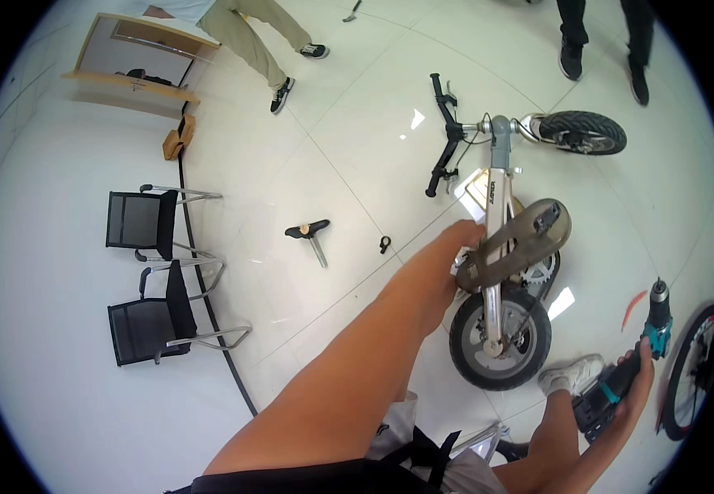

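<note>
A small silver bicycle [493, 206] lies side-on below me, with a black handlebar [453, 132] and fat black tyres. My left hand [462, 239] is closed at the frame near the rear wheel [501, 339]; its fingertips are partly hidden by the frame. Against that hand lies the end of a grey-brown chain guard [521, 247], stretched across the frame over the toothed chainring [542, 270]. At lower right, my right hand [641, 375] grips a teal and black cordless drill [658, 333], its chuck pointing away from me.
Left of the bicycle, a black saddle with a silver post [314, 239] and a small black clamp ring [385, 244] rest on the tiles. Two black chairs [139, 222] stand along the wall. Two people's legs [266, 41] show ahead. Another wheel [690, 370] is at far right.
</note>
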`<state>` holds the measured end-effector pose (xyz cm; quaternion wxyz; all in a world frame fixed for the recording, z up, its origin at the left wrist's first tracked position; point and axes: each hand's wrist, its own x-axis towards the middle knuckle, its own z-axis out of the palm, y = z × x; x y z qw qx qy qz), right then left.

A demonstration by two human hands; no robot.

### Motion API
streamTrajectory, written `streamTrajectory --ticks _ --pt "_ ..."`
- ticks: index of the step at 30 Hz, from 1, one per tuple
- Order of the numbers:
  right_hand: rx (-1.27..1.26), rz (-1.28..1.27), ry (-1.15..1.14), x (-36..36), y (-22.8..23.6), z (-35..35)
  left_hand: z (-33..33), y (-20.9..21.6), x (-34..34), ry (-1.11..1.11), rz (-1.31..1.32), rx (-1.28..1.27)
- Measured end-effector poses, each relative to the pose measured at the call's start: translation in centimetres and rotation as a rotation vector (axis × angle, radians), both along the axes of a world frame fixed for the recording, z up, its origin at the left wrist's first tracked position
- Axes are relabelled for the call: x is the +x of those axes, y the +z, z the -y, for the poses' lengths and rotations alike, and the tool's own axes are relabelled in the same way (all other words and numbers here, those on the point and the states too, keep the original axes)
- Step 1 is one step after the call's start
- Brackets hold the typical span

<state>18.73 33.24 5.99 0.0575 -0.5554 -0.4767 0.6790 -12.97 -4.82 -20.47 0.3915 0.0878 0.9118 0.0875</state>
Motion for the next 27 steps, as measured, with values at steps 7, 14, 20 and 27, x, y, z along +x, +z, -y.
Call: streamTrajectory --ticks 7,14,20,27 --pt "0.079 0.057 0.114 -0.3 0.2 0.7 -3.6 0.7 1.4 0.331 0.689 0.448" --pt "0.095 0.058 0.113 -1.1 0.7 -0.3 -3.1 -0.3 1.6 0.709 1.076 0.805" --pt "-0.027 -0.039 0.006 -0.5 1.7 -1.6 -4.0 -2.4 2.3 0.465 0.67 0.551" --pt "-0.055 -0.032 -0.012 -0.4 1.8 -1.6 -2.5 -5.9 2.0 0.468 0.615 0.597"
